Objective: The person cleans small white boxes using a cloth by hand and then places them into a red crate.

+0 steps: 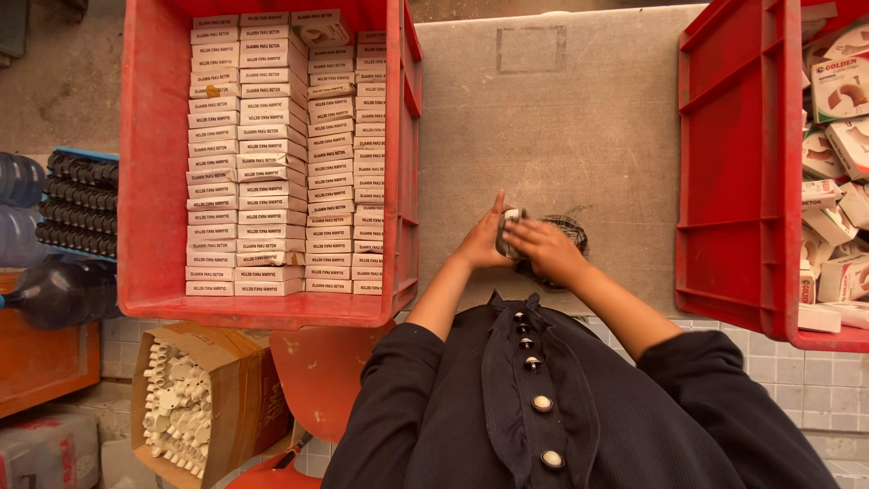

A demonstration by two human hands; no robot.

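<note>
My left hand and my right hand meet over the grey table, close to its near edge. Together they grip a small white box that stands between the fingers. Under my right hand lies a dark pile of small parts, partly hidden. Both sleeves are dark.
A red crate at the left holds neat rows of small white boxes. A second red crate at the right holds loose folded white cartons. Below left stand a cardboard box of white plastic pieces, dark bottles and an orange stool.
</note>
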